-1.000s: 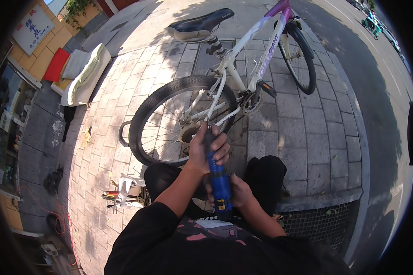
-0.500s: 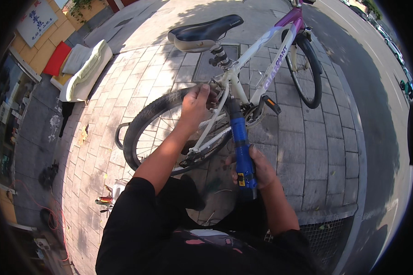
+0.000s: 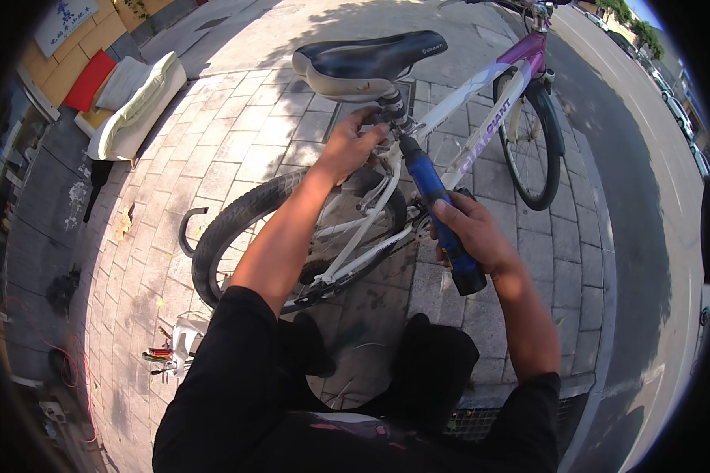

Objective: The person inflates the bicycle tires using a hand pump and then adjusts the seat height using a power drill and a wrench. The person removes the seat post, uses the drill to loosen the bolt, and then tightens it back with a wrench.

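A white and purple bicycle (image 3: 481, 87) stands before me, its black and beige saddle (image 3: 371, 63) at the upper middle. My right hand (image 3: 477, 229) is wrapped round a long blue and black cylindrical power tool (image 3: 430, 177). The tool slants up and left, its dark head close to the frame just below the seat post (image 3: 394, 106). Beside that head, my left hand (image 3: 353, 144) is closed at the seat post's base, thumb and fingers together. What it grips there is hidden. Below that hand is the rear wheel (image 3: 248, 209).
A padded bench (image 3: 138, 106) with cushions stands at the upper left. Tools lie in a light-coloured container (image 3: 183, 347) on the paving, left of my knees. A curved black bar (image 3: 188, 229) sticks out by the rear wheel. A metal grate (image 3: 473, 422) and kerb lie at lower right.
The power tool has risen and tilted, its head moving up to the seat-post base. My left hand has moved up there too. My view has shifted slightly, and both knees show more.
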Demonstrator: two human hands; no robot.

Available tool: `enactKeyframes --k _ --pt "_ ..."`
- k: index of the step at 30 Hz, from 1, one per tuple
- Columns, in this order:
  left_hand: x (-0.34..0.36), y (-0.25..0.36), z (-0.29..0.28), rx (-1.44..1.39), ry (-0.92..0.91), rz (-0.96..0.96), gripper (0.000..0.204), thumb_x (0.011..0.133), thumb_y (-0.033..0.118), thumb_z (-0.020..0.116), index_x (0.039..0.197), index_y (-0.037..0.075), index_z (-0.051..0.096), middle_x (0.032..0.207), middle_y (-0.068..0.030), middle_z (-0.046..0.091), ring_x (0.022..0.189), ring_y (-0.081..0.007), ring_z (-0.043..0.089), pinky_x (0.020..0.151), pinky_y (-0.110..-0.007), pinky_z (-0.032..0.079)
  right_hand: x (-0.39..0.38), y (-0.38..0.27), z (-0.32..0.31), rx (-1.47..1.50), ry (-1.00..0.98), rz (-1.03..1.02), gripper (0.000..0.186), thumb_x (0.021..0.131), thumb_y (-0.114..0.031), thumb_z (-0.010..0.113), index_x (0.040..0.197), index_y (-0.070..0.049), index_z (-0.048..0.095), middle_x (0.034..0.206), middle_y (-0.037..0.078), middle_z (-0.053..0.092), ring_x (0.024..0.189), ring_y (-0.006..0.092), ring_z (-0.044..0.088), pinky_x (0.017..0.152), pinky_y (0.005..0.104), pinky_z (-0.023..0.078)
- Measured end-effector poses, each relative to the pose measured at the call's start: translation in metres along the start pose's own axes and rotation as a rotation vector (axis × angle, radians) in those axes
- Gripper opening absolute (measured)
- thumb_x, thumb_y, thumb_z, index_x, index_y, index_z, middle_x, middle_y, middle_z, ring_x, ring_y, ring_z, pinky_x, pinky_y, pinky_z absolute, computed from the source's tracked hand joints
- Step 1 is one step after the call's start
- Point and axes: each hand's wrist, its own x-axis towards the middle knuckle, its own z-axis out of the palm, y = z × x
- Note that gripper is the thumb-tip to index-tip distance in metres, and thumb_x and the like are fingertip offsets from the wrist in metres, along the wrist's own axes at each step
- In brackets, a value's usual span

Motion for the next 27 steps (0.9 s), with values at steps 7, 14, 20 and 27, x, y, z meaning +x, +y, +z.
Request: enactKeyframes --k 7,14,20,27 --pt "0.001 -0.001 0.003 -0.043 0.018 -0.046 0.055 0.106 0.02 0.067 0.153 -0.001 0.05 0.133 -0.0133 0.067 0.107 -0.0188 0.072 0.067 -0.031 0.057 0.006 -0.01 -0.006 -0.09 0.003 0.044 0.051 0.104 -0.047 0.067 0.122 0.001 0.062 0.089 0.009 0.066 0.065 0.017 0.068 0.058 0.033 0.057" --pt "-0.001 0.002 0.003 -0.039 0.007 -0.021 0.051 0.106 0.019 0.067 0.151 0.0 0.053 0.13 -0.0108 0.07 0.103 -0.0182 0.073 0.068 -0.031 0.057 0.004 -0.032 -0.01 -0.384 0.039 0.001 0.053 0.102 -0.046 0.071 0.122 0.003 0.065 0.087 0.007 0.064 0.067 0.016 0.067 0.06 0.0318 0.056" --pt "-0.001 0.002 0.001 -0.128 0.015 -0.02 0.05 0.104 0.017 0.071 0.15 0.003 0.057 0.117 -0.0084 0.073 0.096 -0.0149 0.072 0.066 -0.032 0.058 0.002 -0.059 -0.019 -0.333 0.019 0.08 0.052 0.102 -0.046 0.07 0.119 0.002 0.064 0.085 0.009 0.066 0.063 0.0177 0.069 0.054 0.0318 0.057" --pt "0.002 -0.001 0.002 -0.169 -0.002 -0.011 0.054 0.103 0.015 0.071 0.153 0.001 0.055 0.124 -0.0096 0.073 0.102 -0.0162 0.071 0.067 -0.032 0.058 0.003 -0.081 -0.018 -0.37 0.032 0.176 0.054 0.099 -0.05 0.071 0.111 0.003 0.069 0.087 0.012 0.071 0.067 0.0205 0.07 0.058 0.0349 0.057"
